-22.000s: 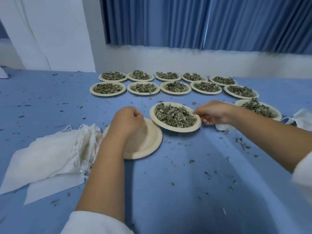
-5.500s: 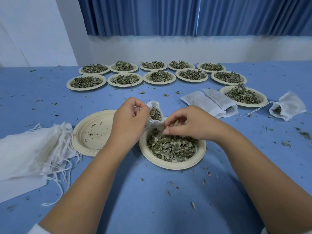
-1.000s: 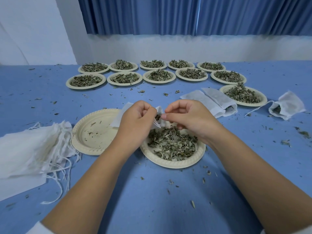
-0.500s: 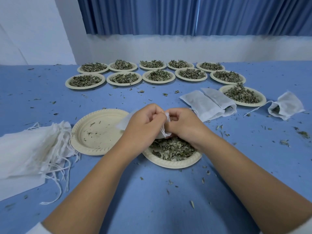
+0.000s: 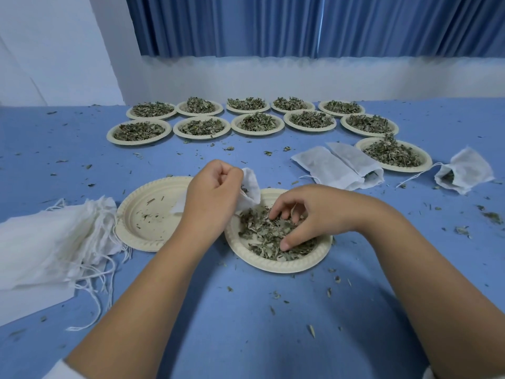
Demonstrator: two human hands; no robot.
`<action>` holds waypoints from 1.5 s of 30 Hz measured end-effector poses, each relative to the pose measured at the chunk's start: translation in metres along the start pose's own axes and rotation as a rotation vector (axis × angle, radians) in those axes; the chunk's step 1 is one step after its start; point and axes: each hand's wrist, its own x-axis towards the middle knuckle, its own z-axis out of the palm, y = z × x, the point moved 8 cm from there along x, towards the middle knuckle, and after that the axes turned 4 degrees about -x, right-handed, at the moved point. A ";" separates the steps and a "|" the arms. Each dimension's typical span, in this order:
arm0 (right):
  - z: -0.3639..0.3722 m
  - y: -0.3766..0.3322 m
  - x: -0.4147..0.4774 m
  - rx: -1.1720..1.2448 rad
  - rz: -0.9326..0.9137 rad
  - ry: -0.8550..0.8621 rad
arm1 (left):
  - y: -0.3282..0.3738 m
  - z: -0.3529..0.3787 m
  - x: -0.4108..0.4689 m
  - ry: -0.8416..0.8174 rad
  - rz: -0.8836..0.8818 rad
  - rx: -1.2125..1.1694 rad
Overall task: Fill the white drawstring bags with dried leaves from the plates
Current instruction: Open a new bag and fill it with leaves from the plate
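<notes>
My left hand [image 5: 211, 199] grips a white drawstring bag [image 5: 251, 187] by its mouth, held just above the far left edge of the near plate [image 5: 276, 265]. Dried leaves [image 5: 269, 235] cover that plate. My right hand [image 5: 314, 212] reaches down into the leaves, fingers curled around a pinch of them, thumb pressed on the pile. Most of the bag is hidden behind my left hand.
An empty plate [image 5: 147, 214] lies left of the near one. A pile of unfilled bags [image 5: 49, 242] sits at the far left. Filled bags [image 5: 338, 166] and another bag [image 5: 464, 173] lie at the right. Several leaf-filled plates [image 5: 257, 123] line the back. Leaf crumbs litter the blue table.
My right hand has left the bag's mouth and dropped into the leaves on the near plate. My left hand has lifted the bag slightly up and to the left.
</notes>
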 end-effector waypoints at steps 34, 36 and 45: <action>-0.030 -0.005 -0.004 0.406 -0.111 0.332 | 0.002 -0.006 0.001 0.019 -0.024 -0.034; -0.035 -0.004 -0.006 0.485 -0.117 0.353 | 0.003 -0.005 0.000 0.022 -0.002 -0.004; -0.040 0.004 -0.006 0.648 -0.081 0.403 | 0.001 0.000 0.000 -0.004 -0.008 0.026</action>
